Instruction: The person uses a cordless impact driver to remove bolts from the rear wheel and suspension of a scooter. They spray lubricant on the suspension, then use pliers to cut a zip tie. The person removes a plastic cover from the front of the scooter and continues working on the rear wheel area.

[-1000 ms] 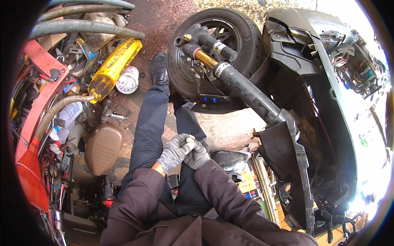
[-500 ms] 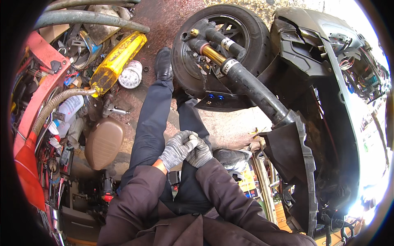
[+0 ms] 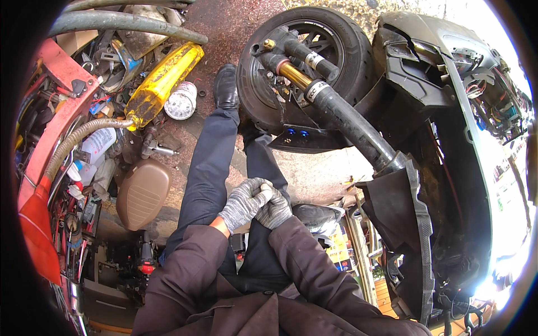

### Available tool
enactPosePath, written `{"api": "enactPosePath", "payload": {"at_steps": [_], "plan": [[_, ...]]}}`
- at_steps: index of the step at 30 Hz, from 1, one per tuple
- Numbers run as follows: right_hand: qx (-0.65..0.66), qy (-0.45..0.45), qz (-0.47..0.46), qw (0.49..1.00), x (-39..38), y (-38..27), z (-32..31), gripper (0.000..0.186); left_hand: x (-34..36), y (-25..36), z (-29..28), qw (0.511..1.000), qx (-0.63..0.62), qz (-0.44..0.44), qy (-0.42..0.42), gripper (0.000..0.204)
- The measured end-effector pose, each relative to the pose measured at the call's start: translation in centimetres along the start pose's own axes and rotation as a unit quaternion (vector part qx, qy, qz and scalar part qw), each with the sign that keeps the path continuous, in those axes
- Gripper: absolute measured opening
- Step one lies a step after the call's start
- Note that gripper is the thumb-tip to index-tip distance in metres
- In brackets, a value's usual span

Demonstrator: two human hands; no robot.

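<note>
The grey-gloved left hand (image 3: 242,204) and right hand (image 3: 275,211) were held together above the dark trousers (image 3: 212,157), with fingers curled and meeting; whether anything small was pinched between them could not be told. The black-and-gold telescopic fork leg (image 3: 348,119) was seen well apart from both hands — ahead and to the right, with the right hand nearer. Its long axis was laid diagonally, from over the spoked wheel (image 3: 358,84) at the upper left down to the dark body panel (image 3: 389,199) at the lower right. Compared with a second earlier, the hands' joined pose was largely unchanged, but the wheel and fork leg were shown slightly farther right in the view — as though the head had been turned a little.
</note>
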State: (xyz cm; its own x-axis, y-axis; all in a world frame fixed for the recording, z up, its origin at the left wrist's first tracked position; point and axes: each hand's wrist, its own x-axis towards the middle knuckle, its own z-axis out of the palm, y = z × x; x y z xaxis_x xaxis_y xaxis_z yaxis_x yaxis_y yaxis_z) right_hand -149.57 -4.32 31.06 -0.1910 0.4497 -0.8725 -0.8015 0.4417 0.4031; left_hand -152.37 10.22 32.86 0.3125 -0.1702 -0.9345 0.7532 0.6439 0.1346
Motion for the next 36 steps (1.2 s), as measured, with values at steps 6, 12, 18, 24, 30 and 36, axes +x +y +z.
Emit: {"api": "enactPosePath", "payload": {"at_steps": [6, 12, 18, 24, 30, 36], "plan": [[-0.001, 0.033, -0.006, 0.999, -0.4, -0.2, 0.6, 0.017, 0.0, 0.2, 0.1, 1.0, -0.005, 0.001, -0.009, 0.026], [-0.012, 0.012, -0.012, 1.0, -0.2, -0.1, 1.2, 0.017, -0.1, 0.7, 0.2, 1.0, -0.004, -0.003, -0.005, 0.026], [-0.017, 0.021, -0.009, 1.0, -0.4, -0.2, 1.6, 0.015, 0.0, 0.5, 0.0, 1.0, -0.002, -0.006, -0.007, 0.025], [-0.014, 0.012, -0.01, 1.0, -0.3, -0.2, 1.5, 0.014, 0.0, 0.3, 0.0, 1.0, -0.008, -0.01, -0.003, 0.025], [-0.031, 0.023, -0.01, 0.999, -0.1, -0.2, 1.1, 0.015, -0.1, 0.8, 0.0, 1.0, -0.015, -0.003, -0.011, 0.027], [0.014, 0.003, -0.017, 1.0, -0.1, -0.1, 1.2, 0.014, 0.0, 0.7, 0.3, 0.999, -0.05, -0.019, -0.008, 0.023]]}}
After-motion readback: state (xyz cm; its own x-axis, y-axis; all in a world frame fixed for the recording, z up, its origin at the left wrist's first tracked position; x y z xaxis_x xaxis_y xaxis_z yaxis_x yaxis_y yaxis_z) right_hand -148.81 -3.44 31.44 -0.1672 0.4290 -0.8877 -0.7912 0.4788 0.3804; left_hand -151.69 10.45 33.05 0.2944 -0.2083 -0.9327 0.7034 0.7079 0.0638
